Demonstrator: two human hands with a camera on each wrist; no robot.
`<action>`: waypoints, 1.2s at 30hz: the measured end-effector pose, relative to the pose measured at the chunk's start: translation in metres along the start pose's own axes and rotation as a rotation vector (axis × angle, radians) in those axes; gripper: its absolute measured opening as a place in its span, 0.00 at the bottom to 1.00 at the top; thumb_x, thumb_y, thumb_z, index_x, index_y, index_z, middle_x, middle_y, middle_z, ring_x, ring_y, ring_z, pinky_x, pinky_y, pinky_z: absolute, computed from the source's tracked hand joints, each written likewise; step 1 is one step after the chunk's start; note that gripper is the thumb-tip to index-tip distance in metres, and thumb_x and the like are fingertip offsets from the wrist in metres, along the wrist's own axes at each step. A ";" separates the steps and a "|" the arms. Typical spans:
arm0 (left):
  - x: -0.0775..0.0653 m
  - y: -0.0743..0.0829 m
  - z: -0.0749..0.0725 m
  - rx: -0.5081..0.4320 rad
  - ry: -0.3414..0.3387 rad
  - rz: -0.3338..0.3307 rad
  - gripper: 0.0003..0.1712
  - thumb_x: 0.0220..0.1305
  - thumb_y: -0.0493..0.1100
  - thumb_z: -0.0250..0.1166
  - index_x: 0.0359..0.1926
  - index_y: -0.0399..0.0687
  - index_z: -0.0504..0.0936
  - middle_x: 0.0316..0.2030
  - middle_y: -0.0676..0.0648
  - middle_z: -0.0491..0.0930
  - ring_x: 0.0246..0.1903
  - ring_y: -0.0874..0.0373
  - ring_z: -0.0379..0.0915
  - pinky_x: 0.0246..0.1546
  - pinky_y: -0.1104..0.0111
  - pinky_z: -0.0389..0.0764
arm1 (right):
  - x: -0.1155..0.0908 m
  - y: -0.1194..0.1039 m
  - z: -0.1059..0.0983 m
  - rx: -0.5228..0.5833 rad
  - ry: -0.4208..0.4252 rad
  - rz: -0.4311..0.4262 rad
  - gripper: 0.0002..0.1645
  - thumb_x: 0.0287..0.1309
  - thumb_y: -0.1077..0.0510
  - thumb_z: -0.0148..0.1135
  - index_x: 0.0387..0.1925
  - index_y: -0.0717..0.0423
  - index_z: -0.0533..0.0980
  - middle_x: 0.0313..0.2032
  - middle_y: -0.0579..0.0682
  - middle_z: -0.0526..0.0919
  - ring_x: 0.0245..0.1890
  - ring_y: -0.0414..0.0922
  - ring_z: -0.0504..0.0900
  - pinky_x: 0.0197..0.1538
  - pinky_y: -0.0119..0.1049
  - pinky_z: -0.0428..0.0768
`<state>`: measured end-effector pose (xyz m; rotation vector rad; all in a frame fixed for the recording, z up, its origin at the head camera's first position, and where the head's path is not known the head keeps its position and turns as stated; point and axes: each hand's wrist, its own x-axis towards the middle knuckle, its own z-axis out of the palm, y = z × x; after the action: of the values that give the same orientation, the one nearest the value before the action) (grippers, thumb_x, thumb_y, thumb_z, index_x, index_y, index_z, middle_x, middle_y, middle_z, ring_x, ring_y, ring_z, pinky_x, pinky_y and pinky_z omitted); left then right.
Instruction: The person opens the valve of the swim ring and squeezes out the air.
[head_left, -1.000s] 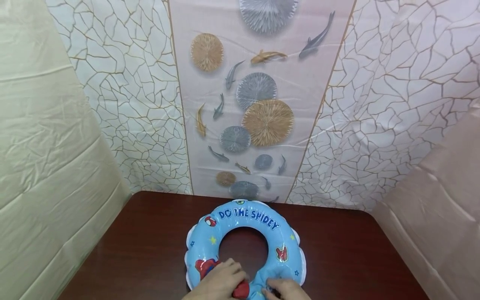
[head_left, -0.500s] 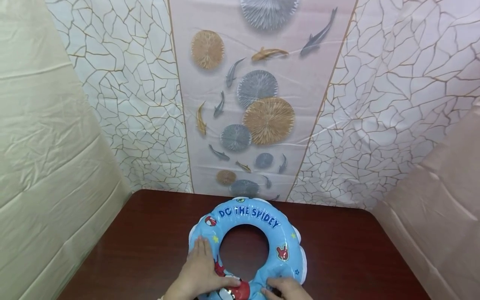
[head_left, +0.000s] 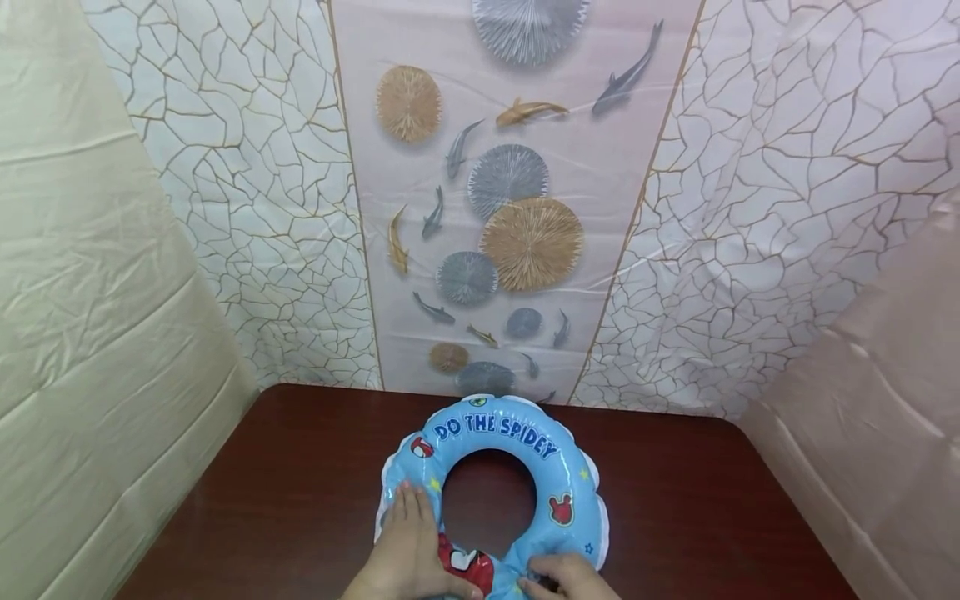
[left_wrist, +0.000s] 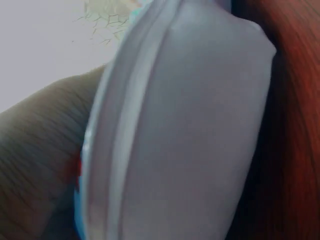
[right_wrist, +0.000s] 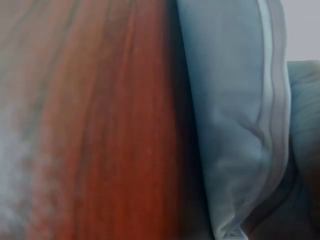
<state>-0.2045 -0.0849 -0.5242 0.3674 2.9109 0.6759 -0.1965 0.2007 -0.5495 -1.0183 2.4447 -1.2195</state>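
Note:
A light-blue inflatable swim ring [head_left: 567, 461] with "DO THE SPIDEY" lettering and cartoon prints lies on the dark red-brown table. On its near left side my left hand [head_left: 405, 546] presses flat, fingers straight and together, thumb spread toward a red printed figure. My right hand [head_left: 567, 577] is at the ring's near right, index finger and thumb curled and pinching a creased spot; what lies between them is hidden. The ring's pale underside [left_wrist: 195, 120] fills much of the left wrist view, with part of the hand behind it. Its pale side [right_wrist: 232, 110] also shows in the right wrist view.
The wood-grain table [head_left: 675, 500] extends to both sides of the ring. A patterned cloth backdrop [head_left: 480, 208] stands behind it. Cream fabric [head_left: 97, 317] hangs at the left and beige fabric [head_left: 885, 383] at the right.
My left hand has moved from the ring's near inner edge out to its left side and flattened, fingers extended. The right hand stays in place. The ring has barely shifted.

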 end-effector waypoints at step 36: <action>0.017 0.017 0.001 0.287 -0.028 -0.047 0.82 0.21 0.84 0.74 0.61 0.16 0.69 0.60 0.18 0.68 0.63 0.26 0.65 0.60 0.41 0.70 | 0.006 -0.003 -0.002 0.004 -0.051 0.060 0.20 0.72 0.50 0.58 0.22 0.49 0.70 0.18 0.29 0.64 0.19 0.25 0.67 0.23 0.23 0.68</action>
<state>-0.2171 -0.0656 -0.5190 0.3332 2.9812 0.2424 -0.2003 0.1966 -0.5453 -0.9561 2.4149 -1.1638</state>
